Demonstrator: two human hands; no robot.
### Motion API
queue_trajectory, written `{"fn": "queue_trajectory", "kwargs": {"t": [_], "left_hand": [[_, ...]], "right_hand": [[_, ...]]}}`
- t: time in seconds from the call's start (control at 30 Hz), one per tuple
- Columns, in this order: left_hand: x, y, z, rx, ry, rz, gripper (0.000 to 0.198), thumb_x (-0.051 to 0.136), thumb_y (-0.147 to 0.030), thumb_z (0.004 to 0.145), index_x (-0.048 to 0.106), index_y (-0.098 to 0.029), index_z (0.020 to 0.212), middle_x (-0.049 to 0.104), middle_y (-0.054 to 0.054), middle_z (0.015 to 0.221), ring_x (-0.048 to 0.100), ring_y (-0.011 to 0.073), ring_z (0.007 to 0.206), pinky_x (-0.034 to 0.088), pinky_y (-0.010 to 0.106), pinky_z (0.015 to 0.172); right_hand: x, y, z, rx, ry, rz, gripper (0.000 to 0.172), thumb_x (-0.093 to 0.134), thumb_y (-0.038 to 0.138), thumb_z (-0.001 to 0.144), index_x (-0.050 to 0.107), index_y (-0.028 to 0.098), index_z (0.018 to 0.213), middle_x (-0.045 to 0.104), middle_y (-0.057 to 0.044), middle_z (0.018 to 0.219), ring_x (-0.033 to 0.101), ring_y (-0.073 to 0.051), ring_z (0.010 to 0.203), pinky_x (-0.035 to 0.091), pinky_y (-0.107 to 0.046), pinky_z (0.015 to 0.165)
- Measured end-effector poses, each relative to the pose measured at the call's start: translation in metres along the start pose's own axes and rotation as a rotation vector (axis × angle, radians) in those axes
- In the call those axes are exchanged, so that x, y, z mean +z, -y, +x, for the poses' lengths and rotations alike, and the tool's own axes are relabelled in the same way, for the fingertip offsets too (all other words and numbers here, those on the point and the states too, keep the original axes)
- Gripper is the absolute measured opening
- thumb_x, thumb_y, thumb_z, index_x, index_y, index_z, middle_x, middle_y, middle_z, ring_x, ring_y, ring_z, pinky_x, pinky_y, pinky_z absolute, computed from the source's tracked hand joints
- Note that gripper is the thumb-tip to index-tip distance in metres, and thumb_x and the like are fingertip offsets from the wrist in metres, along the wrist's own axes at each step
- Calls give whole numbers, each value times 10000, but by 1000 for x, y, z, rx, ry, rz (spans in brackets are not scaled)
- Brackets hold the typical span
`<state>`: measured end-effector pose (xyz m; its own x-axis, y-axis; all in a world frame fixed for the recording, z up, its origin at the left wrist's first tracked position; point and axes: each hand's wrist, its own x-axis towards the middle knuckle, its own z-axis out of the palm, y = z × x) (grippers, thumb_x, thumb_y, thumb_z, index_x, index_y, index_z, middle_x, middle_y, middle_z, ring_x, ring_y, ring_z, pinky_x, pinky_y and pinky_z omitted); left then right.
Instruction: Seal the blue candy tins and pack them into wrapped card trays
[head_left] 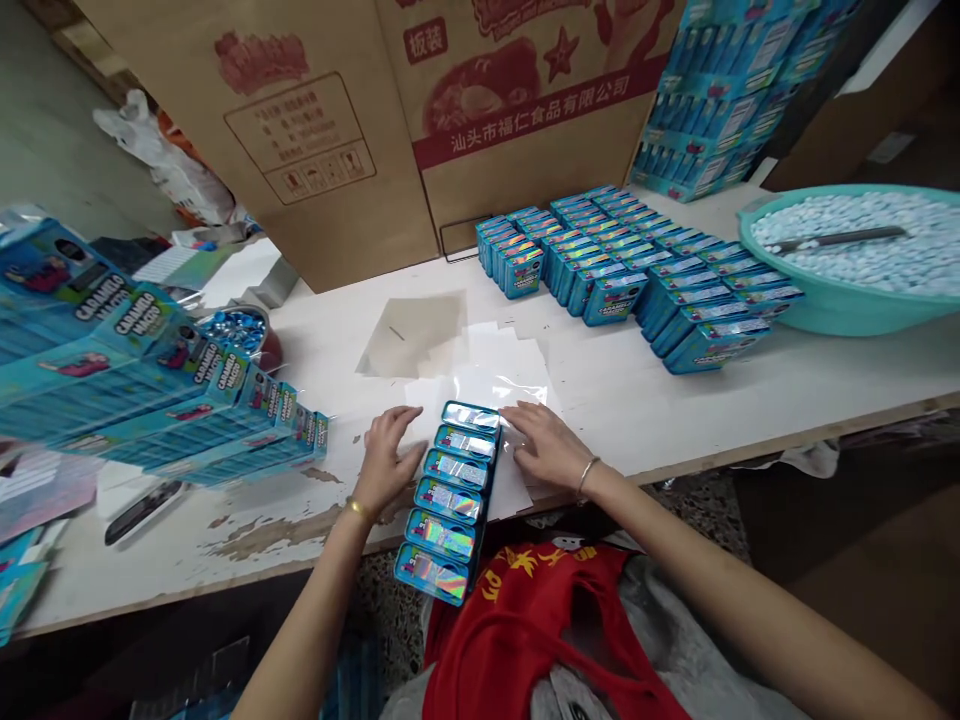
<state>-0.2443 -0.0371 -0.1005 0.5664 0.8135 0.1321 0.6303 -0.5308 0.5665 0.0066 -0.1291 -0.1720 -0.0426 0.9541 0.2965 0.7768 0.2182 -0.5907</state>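
A row of several shiny blue candy tins, tops facing up, stretches from the white sheets to past the table's front edge, above my lap. My left hand is just left of its far part, thumb and fingers apart with nothing between them. On the other side, my right hand has its fingers stretched toward the far right corner. Its fingertips are at the row's edge, over clear plastic film; I cannot tell whether they press on it. White sheets lie under the film.
Stacked blue candy packs stand at the left, beside a phone-like black object. Blocks of blue boxes and a turquoise basin of pale candies occupy the right. A large carton stands behind.
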Motion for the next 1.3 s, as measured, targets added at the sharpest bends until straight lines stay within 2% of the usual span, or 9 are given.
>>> {"fn": "queue_trajectory", "kwargs": {"t": [0.13, 0.23, 0.37, 0.67, 0.87, 0.93, 1.07, 1.23, 1.3], "left_hand": [[20, 2, 32, 139, 111, 312, 369, 590, -265, 809, 584, -224, 1176, 577, 107, 1183, 487, 273, 1070, 341, 402, 869], [33, 0, 46, 112, 26, 427, 146, 534, -223, 848, 635, -196, 949, 625, 89, 976, 526, 246, 923, 330, 375, 788], [36, -1, 50, 55, -120, 364, 89, 533, -235, 853, 605, -184, 862, 621, 56, 892, 545, 203, 840, 330, 331, 748], [27, -2, 58, 118, -97, 195, 243, 541, -323, 828, 535, -182, 629, 534, -9, 613, 465, 127, 602, 314, 265, 621], [18, 0, 62, -50, 117, -74, 191, 537, -263, 730, 517, -170, 565, 496, -33, 534, 456, 106, 545, 314, 231, 549], [12, -6, 62, 6, 118, 32, 193, 539, -260, 731, 528, -168, 562, 520, -13, 546, 480, 121, 565, 327, 247, 580], [4, -18, 58, 203, -25, 322, 249, 526, -267, 784, 538, -166, 557, 570, 45, 606, 518, 158, 634, 331, 304, 672], [9, -13, 51, -49, 39, -54, 342, 480, -376, 834, 544, -169, 570, 510, -5, 528, 456, 119, 532, 309, 249, 551], [8, -12, 48, -96, 8, -70, 344, 481, -385, 837, 556, -169, 581, 514, -7, 529, 449, 118, 527, 300, 245, 541]], "right_hand": [[1, 14, 0, 91, -87, -262, 165, 454, 135, 845, 615, 171, 846, 632, -109, 878, 544, -233, 846, 436, -359, 746], [-1, 22, 10, 135, -204, -305, 212, 398, 185, 920, 543, 186, 766, 577, -71, 773, 509, -192, 698, 378, -301, 625], [-5, 33, 20, 119, -310, -292, 190, 386, 215, 943, 512, 195, 802, 567, -46, 782, 500, -174, 673, 339, -285, 600], [-14, 51, 20, 84, -372, -214, 197, 406, 189, 920, 508, 212, 753, 567, -35, 736, 524, -175, 709, 369, -274, 649], [-23, 60, 18, 92, -366, -161, 176, 451, 138, 842, 519, 210, 697, 574, -27, 692, 534, -162, 681, 372, -266, 633], [-26, 62, 19, 120, -341, -145, 156, 466, 138, 822, 520, 207, 692, 582, -24, 696, 535, -156, 667, 364, -261, 613], [-30, 64, 23, 164, -318, -86, 144, 477, 132, 790, 486, 214, 672, 553, -11, 675, 503, -146, 616, 354, -261, 580], [-27, 68, 26, 109, -295, -136, 155, 435, 130, 830, 487, 213, 709, 526, -24, 703, 479, -152, 622, 351, -267, 571], [-25, 70, 27, 83, -279, -187, 168, 416, 130, 849, 499, 206, 725, 522, -31, 720, 473, -154, 621, 346, -272, 562]]}}
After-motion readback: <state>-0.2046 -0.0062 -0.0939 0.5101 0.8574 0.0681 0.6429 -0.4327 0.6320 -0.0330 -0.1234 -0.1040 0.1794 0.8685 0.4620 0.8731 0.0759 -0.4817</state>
